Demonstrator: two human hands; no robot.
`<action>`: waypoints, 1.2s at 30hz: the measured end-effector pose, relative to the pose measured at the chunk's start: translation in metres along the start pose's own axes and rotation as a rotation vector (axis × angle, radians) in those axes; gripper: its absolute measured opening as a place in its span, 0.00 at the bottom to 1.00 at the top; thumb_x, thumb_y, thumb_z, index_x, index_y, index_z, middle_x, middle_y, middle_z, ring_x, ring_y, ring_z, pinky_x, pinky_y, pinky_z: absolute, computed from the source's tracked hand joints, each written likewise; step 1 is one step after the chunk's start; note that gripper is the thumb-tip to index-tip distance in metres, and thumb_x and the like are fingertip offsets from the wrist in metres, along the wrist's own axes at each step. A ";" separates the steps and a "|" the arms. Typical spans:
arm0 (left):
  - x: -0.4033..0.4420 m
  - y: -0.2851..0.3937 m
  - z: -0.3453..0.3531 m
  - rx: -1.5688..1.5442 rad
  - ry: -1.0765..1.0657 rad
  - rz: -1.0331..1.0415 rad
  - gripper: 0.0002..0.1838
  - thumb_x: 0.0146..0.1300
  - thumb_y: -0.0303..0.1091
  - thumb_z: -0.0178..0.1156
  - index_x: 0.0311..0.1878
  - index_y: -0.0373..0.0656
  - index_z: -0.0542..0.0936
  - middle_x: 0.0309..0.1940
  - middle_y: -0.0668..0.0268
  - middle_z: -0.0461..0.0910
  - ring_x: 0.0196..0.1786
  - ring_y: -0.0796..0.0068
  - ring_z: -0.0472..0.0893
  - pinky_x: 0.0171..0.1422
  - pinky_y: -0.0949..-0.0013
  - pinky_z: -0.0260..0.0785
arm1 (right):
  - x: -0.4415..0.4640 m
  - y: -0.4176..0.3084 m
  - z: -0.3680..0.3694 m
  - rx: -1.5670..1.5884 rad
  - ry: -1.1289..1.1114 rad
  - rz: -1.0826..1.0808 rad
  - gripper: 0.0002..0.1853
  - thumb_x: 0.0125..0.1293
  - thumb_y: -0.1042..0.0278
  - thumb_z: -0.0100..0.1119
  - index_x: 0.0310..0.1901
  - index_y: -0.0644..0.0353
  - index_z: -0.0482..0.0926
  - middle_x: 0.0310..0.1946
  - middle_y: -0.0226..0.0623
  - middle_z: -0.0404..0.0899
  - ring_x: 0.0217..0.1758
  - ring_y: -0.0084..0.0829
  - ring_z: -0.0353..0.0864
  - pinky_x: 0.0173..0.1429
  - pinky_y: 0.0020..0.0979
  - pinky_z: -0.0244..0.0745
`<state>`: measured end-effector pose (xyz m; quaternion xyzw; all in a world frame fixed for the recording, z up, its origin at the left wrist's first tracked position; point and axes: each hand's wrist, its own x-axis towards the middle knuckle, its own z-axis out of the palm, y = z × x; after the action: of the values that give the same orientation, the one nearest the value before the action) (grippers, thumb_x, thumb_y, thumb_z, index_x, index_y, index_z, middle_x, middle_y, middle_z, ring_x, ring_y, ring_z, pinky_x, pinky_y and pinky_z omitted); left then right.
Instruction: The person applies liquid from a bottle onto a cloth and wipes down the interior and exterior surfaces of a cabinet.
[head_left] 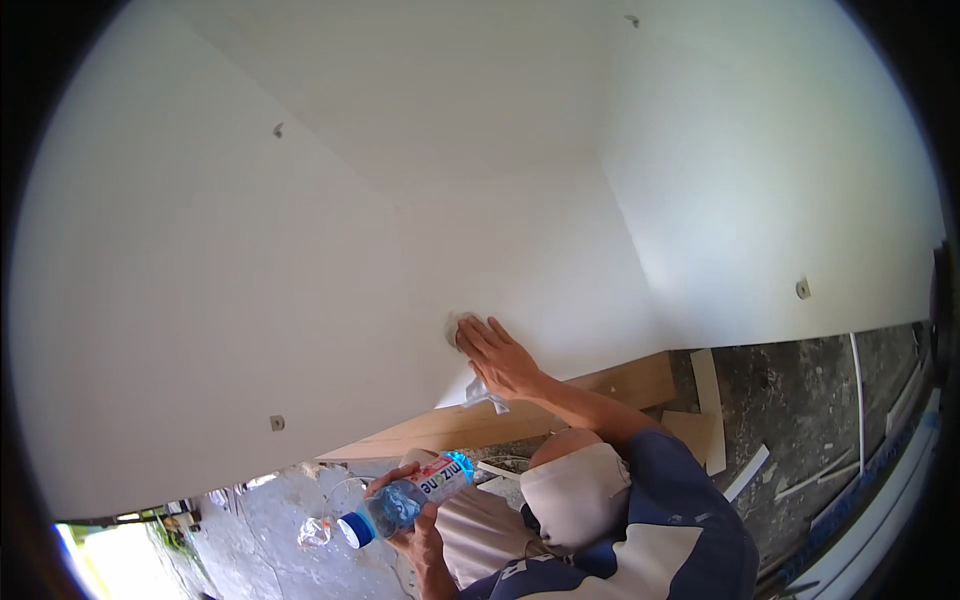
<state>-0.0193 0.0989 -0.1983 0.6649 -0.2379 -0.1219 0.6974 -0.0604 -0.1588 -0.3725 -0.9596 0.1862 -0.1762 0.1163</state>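
In the head view my left hand (418, 535) is wrapped round a clear plastic drink bottle (405, 502) with a blue cap and a "mizone" label. The bottle lies tilted, its cap toward the lower left. My right hand (503, 366) presses against a large white panel (330, 280), fingers together and stretched out. A crumpled white cloth (485, 397) pokes out below its palm, and a pale bunched edge shows at the fingertips. How much of the cloth lies under the fingers is hidden.
Small metal fittings dot the panels, one (278, 423) lower left and one (802, 289) at right. A wooden board (630, 385) runs under the panel edge. White strips (746, 473) and long pipes (880, 520) lie at right. Crumpled clear plastic (314, 532) is on the concrete floor.
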 end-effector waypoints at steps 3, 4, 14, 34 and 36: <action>0.005 -0.003 -0.008 0.036 -0.029 0.003 0.42 0.51 0.52 0.79 0.61 0.37 0.70 0.50 0.53 0.80 0.55 0.56 0.81 0.63 0.53 0.76 | -0.080 0.021 -0.030 -0.008 -0.022 0.047 0.29 0.74 0.61 0.51 0.73 0.65 0.65 0.77 0.48 0.58 0.83 0.44 0.55 0.83 0.51 0.49; 0.007 -0.006 -0.009 0.026 -0.047 0.007 0.42 0.51 0.53 0.78 0.61 0.37 0.71 0.50 0.53 0.80 0.55 0.56 0.81 0.62 0.53 0.75 | -0.100 0.035 -0.049 -0.039 -0.011 0.147 0.29 0.75 0.61 0.51 0.73 0.66 0.65 0.78 0.48 0.57 0.83 0.44 0.54 0.84 0.51 0.49; 0.021 -0.007 -0.012 -0.034 -0.188 0.124 0.38 0.54 0.49 0.71 0.63 0.36 0.72 0.49 0.54 0.80 0.54 0.57 0.81 0.62 0.55 0.74 | -0.208 0.063 -0.059 -0.574 0.169 0.574 0.30 0.68 0.67 0.56 0.69 0.73 0.68 0.69 0.57 0.71 0.57 0.46 0.77 0.61 0.43 0.72; 0.099 -0.090 0.030 -0.074 -0.255 0.143 0.30 0.53 0.31 0.75 0.59 0.37 0.75 0.53 0.57 0.80 0.53 0.64 0.80 0.59 0.61 0.75 | -0.231 -0.018 -0.147 0.225 0.728 0.883 0.20 0.68 0.72 0.57 0.60 0.70 0.79 0.47 0.49 0.84 0.43 0.44 0.80 0.50 0.41 0.75; 0.109 -0.118 0.043 0.000 -0.246 0.137 0.31 0.54 0.31 0.74 0.60 0.36 0.74 0.53 0.57 0.80 0.54 0.65 0.80 0.59 0.61 0.75 | -0.203 -0.014 -0.128 -0.203 0.489 0.573 0.27 0.63 0.75 0.58 0.65 0.71 0.74 0.59 0.52 0.79 0.53 0.46 0.76 0.56 0.45 0.74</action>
<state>0.0705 -0.0021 -0.2961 0.6271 -0.3666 -0.1547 0.6696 -0.2810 -0.0855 -0.3117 -0.8050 0.4852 -0.3409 0.0173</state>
